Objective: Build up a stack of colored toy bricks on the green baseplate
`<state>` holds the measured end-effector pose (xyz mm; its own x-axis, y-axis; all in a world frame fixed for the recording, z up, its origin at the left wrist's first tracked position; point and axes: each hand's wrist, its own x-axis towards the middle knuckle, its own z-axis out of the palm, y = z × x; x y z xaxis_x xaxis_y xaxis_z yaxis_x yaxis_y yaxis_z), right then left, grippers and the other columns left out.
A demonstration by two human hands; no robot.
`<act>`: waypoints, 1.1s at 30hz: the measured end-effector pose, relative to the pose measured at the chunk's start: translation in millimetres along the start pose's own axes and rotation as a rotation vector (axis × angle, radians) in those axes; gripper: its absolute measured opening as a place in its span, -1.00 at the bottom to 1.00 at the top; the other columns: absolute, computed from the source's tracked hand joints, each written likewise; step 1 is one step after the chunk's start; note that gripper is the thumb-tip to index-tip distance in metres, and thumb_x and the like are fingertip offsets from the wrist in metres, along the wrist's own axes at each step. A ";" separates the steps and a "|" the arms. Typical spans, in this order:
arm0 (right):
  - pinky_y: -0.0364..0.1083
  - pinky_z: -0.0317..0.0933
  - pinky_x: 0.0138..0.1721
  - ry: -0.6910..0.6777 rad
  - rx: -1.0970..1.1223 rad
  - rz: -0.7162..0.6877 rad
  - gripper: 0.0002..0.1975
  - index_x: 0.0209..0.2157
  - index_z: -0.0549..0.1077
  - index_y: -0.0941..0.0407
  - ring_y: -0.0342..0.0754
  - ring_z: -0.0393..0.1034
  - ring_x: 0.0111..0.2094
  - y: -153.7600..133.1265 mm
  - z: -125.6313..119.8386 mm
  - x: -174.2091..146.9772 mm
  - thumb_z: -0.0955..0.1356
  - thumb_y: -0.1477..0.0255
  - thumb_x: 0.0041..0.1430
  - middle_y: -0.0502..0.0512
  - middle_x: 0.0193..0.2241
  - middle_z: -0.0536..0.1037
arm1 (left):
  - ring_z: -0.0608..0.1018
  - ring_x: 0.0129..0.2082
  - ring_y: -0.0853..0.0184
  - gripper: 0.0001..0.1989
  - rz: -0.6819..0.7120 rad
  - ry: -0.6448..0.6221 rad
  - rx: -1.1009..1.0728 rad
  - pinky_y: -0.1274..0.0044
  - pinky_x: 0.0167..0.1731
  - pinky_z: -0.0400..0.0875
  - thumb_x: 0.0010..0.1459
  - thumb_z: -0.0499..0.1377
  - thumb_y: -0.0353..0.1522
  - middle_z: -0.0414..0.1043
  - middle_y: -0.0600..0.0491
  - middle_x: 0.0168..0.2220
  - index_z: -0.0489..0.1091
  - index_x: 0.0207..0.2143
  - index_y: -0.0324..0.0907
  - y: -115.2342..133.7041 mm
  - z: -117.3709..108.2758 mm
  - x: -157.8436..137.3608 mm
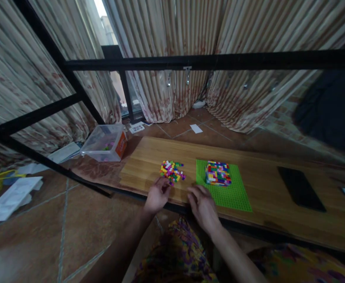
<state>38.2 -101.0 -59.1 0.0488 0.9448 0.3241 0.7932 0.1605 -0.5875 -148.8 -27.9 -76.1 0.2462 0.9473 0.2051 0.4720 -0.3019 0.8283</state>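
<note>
At the near edge of a loose pile of small colourful toy bricks (172, 171), my left hand (158, 195) has its fingers curled together. Anything pinched in them is too small to make out. My right hand (203, 205) hovers by the near left edge of a green baseplate (234, 199), fingers loosely bent and apart from the thumb, with nothing visible in them. On the baseplate stands a block-shaped build of many-coloured bricks (218, 173), apart from both hands.
The wooden board (148, 151) also bears a black flat slab (301, 188) to the right. A clear plastic box (104, 143) with an orange label stands beyond its left end. A black metal rail (219, 61) crosses ahead, before striped curtains (172, 35). Papers lie on the tiled floor.
</note>
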 end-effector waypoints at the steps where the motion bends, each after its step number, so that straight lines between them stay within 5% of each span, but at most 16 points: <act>1: 0.03 0.28 -0.05 -0.003 0.007 -0.007 -0.72 -0.11 0.49 0.09 0.04 0.36 -0.13 -2.6 5.2 10.2 0.21 0.48 0.24 0.16 -0.19 0.48 | 0.55 -0.31 0.38 -0.80 -0.004 -0.011 0.003 0.52 -0.22 0.48 0.09 0.14 -0.48 0.44 0.01 -0.20 0.39 -0.20 -0.14 -0.3 0.6 1.4; 13: -0.02 0.20 0.06 -0.289 -0.048 -0.128 -0.70 -0.06 0.49 0.08 0.00 0.31 -0.04 6.7 17.7 69.3 0.27 0.54 0.19 0.12 -0.11 0.39 | 0.54 -0.33 0.39 -0.79 -0.032 0.023 0.118 0.55 -0.27 0.46 0.10 0.18 -0.44 0.39 0.01 -0.17 0.36 -0.17 -0.15 7.7 12.8 14.6; 33: -0.01 0.19 0.07 -0.301 -0.063 -0.155 -0.75 -0.11 0.47 0.08 0.00 0.27 -0.01 10.3 15.7 75.0 0.30 0.52 0.17 0.10 -0.08 0.36 | 0.52 -0.29 0.40 -0.73 0.071 -0.030 -0.029 0.53 -0.21 0.46 0.16 0.13 -0.40 0.35 -0.03 -0.08 0.31 -0.05 -0.12 9.2 5.0 7.4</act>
<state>40.5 -24.0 -52.5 -0.2495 0.9539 0.1669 0.8135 0.3000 -0.4982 -138.3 -24.2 -69.6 0.3040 0.9197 0.2484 0.4280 -0.3648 0.8269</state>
